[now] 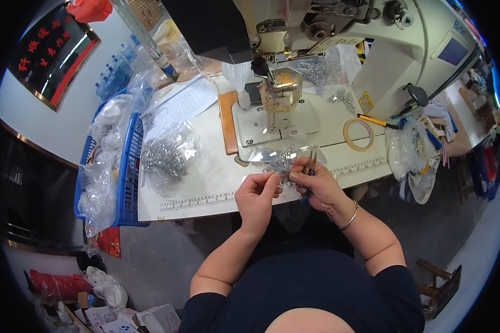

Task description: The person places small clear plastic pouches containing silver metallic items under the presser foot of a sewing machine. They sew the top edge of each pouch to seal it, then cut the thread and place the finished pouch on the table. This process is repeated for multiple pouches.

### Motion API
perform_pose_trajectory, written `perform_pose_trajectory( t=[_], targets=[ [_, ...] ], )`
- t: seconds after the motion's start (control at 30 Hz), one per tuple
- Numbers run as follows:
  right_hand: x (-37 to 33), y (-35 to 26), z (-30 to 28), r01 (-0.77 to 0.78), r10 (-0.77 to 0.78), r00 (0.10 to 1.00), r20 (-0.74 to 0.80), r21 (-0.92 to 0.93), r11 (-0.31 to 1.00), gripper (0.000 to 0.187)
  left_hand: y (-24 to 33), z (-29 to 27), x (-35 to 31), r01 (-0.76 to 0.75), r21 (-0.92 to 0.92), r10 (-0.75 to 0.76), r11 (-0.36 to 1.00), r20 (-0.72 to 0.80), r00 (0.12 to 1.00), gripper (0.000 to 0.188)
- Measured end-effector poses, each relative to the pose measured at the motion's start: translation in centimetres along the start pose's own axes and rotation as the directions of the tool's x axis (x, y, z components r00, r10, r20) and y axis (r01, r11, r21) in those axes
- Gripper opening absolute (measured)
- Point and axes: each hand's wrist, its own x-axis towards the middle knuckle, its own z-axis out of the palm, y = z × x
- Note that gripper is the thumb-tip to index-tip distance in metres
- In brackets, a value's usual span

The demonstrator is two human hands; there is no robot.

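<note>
At the front edge of the sewing table, my left hand (256,194) is closed, thumb and fingertips pinching the edge of a silvery, glittering appliqué piece (284,162). My right hand (321,187) is closed beside it. Its thumb and fingers pinch the same piece from the other side while a small pair of scissors (312,162) sits in its grip, blades pointing up and away. Just beyond the hands stands the sewing machine's head and needle area (280,91) over a metal plate (250,125). The fingers partly hide the piece.
A clear bag of silvery pieces (169,157) lies left, near paper sheets (184,105) and a blue plastic basket (129,177). On the right are a tape roll (358,135), a yellow pen (372,120) and more silvery pieces (341,99). A ruler strip (200,201) follows the table's front edge.
</note>
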Motion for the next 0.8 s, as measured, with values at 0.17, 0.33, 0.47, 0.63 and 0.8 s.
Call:
perform_pose_trajectory(
  t=[0.17, 0.33, 0.47, 0.63, 0.8],
  targets=[
    [0.08, -0.10, -0.42, -0.008, 0.009, 1.000, 0.014, -0.092, 0.996, 0.026, -0.22, -0.27, 0.34, 0.013, 0.008, -0.013, 1.000, 0.017, 1.000, 0.011],
    [0.21, -0.07, -0.61, -0.003, 0.006, 0.999, 0.033, -0.093, 0.996, 0.025, -0.11, -0.11, 0.35, 0.000, 0.022, 0.000, 1.000, 0.009, 1.000, 0.011],
    [0.25, 0.05, -0.64, 0.001, 0.003, 0.999, 0.045, -0.080, 0.997, 0.024, 0.16, 0.14, 0.23, 0.004, 0.038, -0.004, 0.999, -0.007, 1.000, 0.010],
    [0.21, 0.08, -0.57, -0.001, 0.005, 0.998, 0.056, -0.065, 0.998, 0.022, 0.08, 0.15, 0.21, -0.005, 0.042, 0.006, 0.999, -0.011, 1.000, 0.009],
    [0.26, 0.20, -0.62, 0.019, -0.015, 0.997, 0.070, -0.061, 0.998, 0.020, -0.48, 0.20, 0.35, -0.053, 0.066, 0.054, 0.996, -0.011, 0.998, 0.009]
  ],
)
